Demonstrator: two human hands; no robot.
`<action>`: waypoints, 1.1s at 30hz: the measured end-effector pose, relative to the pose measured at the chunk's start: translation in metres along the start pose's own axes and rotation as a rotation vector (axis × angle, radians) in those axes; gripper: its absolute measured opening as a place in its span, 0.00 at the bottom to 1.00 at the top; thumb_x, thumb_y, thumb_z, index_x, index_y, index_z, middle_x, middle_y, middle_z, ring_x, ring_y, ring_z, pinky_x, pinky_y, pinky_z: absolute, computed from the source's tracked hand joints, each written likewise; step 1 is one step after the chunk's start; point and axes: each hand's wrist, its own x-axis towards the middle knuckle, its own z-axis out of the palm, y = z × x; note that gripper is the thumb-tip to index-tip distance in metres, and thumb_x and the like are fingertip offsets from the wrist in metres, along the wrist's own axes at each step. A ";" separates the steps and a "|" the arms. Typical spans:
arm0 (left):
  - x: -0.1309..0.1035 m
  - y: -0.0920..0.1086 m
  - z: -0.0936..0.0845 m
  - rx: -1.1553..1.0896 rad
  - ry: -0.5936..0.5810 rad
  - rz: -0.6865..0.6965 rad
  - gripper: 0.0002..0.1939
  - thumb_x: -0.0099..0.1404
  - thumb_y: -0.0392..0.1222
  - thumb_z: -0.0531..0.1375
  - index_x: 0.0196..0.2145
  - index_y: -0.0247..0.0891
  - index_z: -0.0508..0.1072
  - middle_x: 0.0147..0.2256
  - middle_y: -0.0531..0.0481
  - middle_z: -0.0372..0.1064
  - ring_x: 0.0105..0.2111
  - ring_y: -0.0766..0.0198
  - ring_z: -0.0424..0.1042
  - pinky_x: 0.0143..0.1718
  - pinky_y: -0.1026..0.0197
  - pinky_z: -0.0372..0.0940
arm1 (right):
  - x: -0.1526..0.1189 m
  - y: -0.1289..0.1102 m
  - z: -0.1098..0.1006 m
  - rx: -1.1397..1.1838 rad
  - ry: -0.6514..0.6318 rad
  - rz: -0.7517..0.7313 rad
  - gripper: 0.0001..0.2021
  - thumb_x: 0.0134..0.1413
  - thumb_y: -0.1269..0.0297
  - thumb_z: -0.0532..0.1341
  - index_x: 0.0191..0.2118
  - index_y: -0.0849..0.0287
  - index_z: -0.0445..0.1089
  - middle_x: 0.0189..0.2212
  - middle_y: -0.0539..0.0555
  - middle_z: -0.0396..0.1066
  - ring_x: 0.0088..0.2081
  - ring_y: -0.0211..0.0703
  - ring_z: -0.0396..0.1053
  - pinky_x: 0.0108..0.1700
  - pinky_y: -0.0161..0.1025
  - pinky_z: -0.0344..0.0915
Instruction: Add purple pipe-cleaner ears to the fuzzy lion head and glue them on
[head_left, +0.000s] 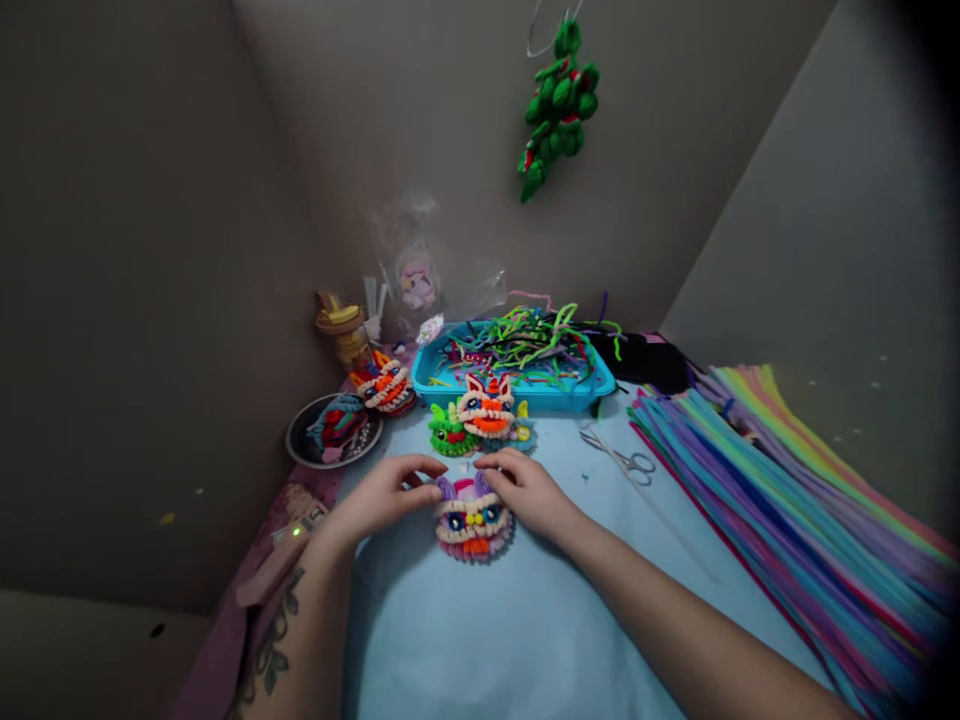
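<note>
A pipe-cleaner lion-dance head (pixel 475 530) with purple ears, cream brows, blue eyes and a pink and orange mouth sits on the light blue cloth, facing me. My left hand (pixel 394 492) is at its left ear, thumb against the ear and index finger curved above it. At the other ear, my right hand (pixel 523 487) has thumb and fingers closed around the purple loop. Just behind stand an orange and cream lion head (pixel 489 408), a green one (pixel 450 432) and a partly hidden blue one (pixel 517 435).
A blue tray (pixel 517 397) of pipe-cleaner scraps stands at the back. Scissors (pixel 636 463) and long bundles of pipe cleaners (pixel 780 500) lie to the right. On the left are a metal bowl (pixel 296 440), an orange-red lion head (pixel 386 388) and a pink glue gun (pixel 274 565).
</note>
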 end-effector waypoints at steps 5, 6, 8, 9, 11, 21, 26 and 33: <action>-0.001 -0.005 0.007 -0.021 0.005 0.001 0.16 0.57 0.46 0.61 0.41 0.36 0.77 0.41 0.45 0.77 0.40 0.56 0.74 0.40 0.60 0.66 | -0.002 0.000 -0.001 0.045 -0.025 0.016 0.08 0.54 0.69 0.58 0.36 0.58 0.75 0.34 0.53 0.70 0.36 0.42 0.69 0.38 0.37 0.65; 0.000 -0.005 0.008 -0.032 0.012 0.000 0.16 0.57 0.46 0.61 0.40 0.36 0.77 0.41 0.45 0.77 0.39 0.56 0.74 0.39 0.60 0.66 | -0.002 -0.001 -0.001 0.051 -0.031 0.029 0.08 0.54 0.68 0.58 0.37 0.58 0.75 0.33 0.53 0.69 0.35 0.41 0.68 0.37 0.37 0.65; 0.001 -0.006 0.010 -0.057 0.019 0.004 0.14 0.58 0.45 0.60 0.39 0.35 0.77 0.39 0.45 0.77 0.38 0.57 0.74 0.39 0.60 0.66 | -0.003 -0.001 -0.001 0.057 -0.044 0.060 0.08 0.54 0.66 0.59 0.38 0.58 0.74 0.33 0.53 0.68 0.32 0.40 0.67 0.34 0.36 0.64; 0.001 -0.007 0.011 -0.068 0.019 0.007 0.13 0.59 0.45 0.60 0.38 0.35 0.77 0.39 0.45 0.77 0.38 0.57 0.74 0.38 0.61 0.66 | -0.003 -0.001 -0.001 0.060 -0.047 0.072 0.09 0.54 0.66 0.58 0.38 0.58 0.74 0.34 0.53 0.68 0.32 0.40 0.67 0.34 0.36 0.64; 0.003 -0.009 0.014 -0.088 0.017 0.009 0.13 0.60 0.45 0.59 0.38 0.35 0.77 0.38 0.45 0.77 0.37 0.58 0.73 0.38 0.61 0.66 | -0.003 -0.001 0.000 0.064 -0.053 0.086 0.08 0.54 0.66 0.57 0.37 0.58 0.73 0.34 0.53 0.68 0.33 0.40 0.67 0.34 0.36 0.64; 0.005 -0.015 0.024 -0.121 -0.024 0.023 0.12 0.62 0.46 0.57 0.33 0.34 0.75 0.30 0.49 0.74 0.31 0.62 0.70 0.31 0.65 0.64 | -0.004 -0.003 0.002 -0.002 -0.013 -0.034 0.07 0.55 0.68 0.56 0.27 0.57 0.67 0.28 0.50 0.65 0.32 0.40 0.65 0.34 0.36 0.61; 0.003 -0.014 0.022 -0.103 -0.012 0.017 0.14 0.62 0.47 0.57 0.36 0.34 0.75 0.34 0.47 0.74 0.34 0.60 0.71 0.35 0.63 0.65 | -0.006 0.000 -0.006 0.076 0.007 0.022 0.07 0.55 0.67 0.56 0.36 0.58 0.71 0.35 0.53 0.70 0.37 0.43 0.67 0.40 0.39 0.63; -0.002 -0.015 0.018 -0.091 -0.037 0.133 0.22 0.58 0.47 0.63 0.49 0.40 0.71 0.49 0.45 0.71 0.47 0.56 0.70 0.47 0.58 0.65 | -0.014 -0.006 -0.011 0.031 -0.081 -0.024 0.17 0.48 0.69 0.64 0.47 0.57 0.71 0.42 0.54 0.68 0.37 0.41 0.66 0.40 0.38 0.65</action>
